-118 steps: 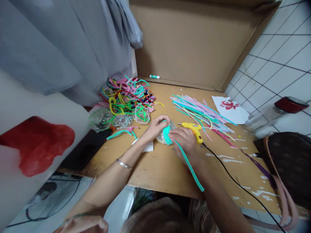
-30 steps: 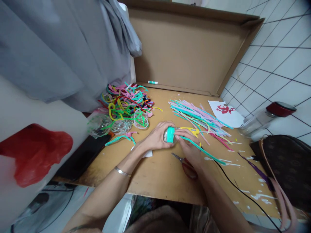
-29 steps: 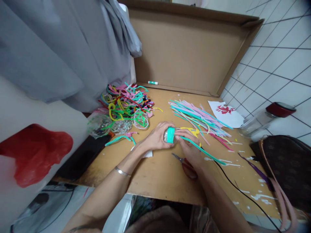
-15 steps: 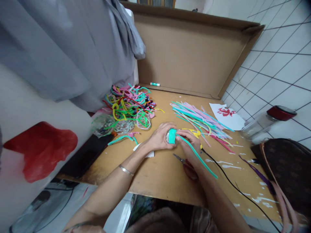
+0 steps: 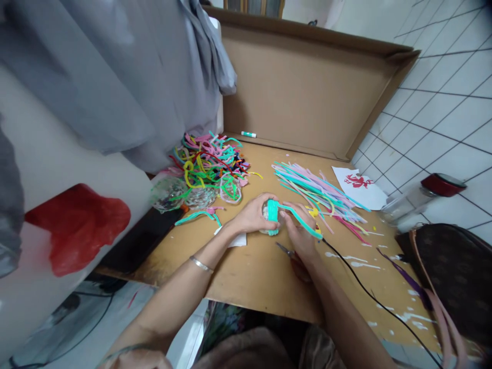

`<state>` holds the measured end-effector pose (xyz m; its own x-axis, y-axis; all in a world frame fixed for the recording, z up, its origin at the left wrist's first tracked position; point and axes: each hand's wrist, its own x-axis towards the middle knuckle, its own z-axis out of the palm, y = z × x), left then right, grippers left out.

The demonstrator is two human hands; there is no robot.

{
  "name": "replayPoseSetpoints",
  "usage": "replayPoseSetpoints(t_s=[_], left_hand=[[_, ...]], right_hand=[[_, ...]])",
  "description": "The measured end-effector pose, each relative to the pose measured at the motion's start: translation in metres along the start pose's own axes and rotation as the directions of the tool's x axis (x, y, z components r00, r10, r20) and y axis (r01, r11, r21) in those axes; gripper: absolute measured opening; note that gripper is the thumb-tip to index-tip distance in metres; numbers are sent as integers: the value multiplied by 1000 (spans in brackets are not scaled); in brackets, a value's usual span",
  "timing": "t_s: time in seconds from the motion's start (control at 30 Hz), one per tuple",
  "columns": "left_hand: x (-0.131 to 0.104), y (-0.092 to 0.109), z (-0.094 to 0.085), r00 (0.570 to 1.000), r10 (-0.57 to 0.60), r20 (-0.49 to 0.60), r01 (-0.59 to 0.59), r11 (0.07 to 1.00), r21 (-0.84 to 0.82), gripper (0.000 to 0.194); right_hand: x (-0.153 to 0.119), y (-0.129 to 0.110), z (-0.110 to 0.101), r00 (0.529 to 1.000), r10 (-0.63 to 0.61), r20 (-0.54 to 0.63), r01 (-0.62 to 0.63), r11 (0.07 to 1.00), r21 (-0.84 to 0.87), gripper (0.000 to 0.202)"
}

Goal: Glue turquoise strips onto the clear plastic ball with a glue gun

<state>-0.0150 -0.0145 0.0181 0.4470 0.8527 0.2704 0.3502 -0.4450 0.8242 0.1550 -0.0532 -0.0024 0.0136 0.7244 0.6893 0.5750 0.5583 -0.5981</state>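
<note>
Around a small round, whitish see-through piece [image 5: 265, 210], my left hand [image 5: 251, 212] is closed. A band of teal pipe cleaner [image 5: 272, 212] wraps that piece. My right hand [image 5: 302, 230] is closed at the band's right side, its fingers on the teal strand, whose free end [image 5: 307, 225] bends over the hand. Scissors [image 5: 286, 250] lie partly hidden under my right wrist. Behind the right fingers shows part of a yellow tool [image 5: 313, 211] with a black cord. A white paper scrap [image 5: 236, 240] lies under my left wrist.
A tangled heap of coloured pipe cleaners [image 5: 211, 159] lies left, near clear plastic pieces [image 5: 202, 196]. Straight pipe cleaners [image 5: 319, 189] are spread at right. A glue stick [image 5: 248, 134] lies by the cardboard wall [image 5: 307, 92]. A glass bottle [image 5: 411, 200] and brown bag [image 5: 442, 271] stand right.
The free end of the teal pipe cleaner has gone from hanging along my right forearm to a shorter bend over the right hand. The band in my left hand has turned slightly.
</note>
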Motion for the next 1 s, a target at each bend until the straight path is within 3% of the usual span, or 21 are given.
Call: replayPoseSetpoints(t_s=[0.43, 0.57, 0.73, 0.9, 1.0], left_hand=[[0, 5, -1, 999, -20, 28, 21, 1000, -13, 59], [1, 5, -1, 999, -18, 31, 19, 999, -26, 60], [3, -3, 2, 1000, 0, 26, 2, 997, -75, 62], [4, -7, 2, 1000, 14, 28, -11, 995, -104, 59], [3, -3, 0, 999, -14, 31, 17, 994, -104, 59]], right_hand=[[13, -2, 5, 999, -6, 52, 12, 994, -108, 22], [13, 1, 6, 998, -62, 20, 63, 995, -74, 21], [18, 2, 8, 990, -141, 16, 141, 976, -168, 25], [22, -1, 9, 988, -121, 92, 136, 974, -181, 24], [21, -2, 11, 994, -91, 59, 98, 986, -137, 23]])
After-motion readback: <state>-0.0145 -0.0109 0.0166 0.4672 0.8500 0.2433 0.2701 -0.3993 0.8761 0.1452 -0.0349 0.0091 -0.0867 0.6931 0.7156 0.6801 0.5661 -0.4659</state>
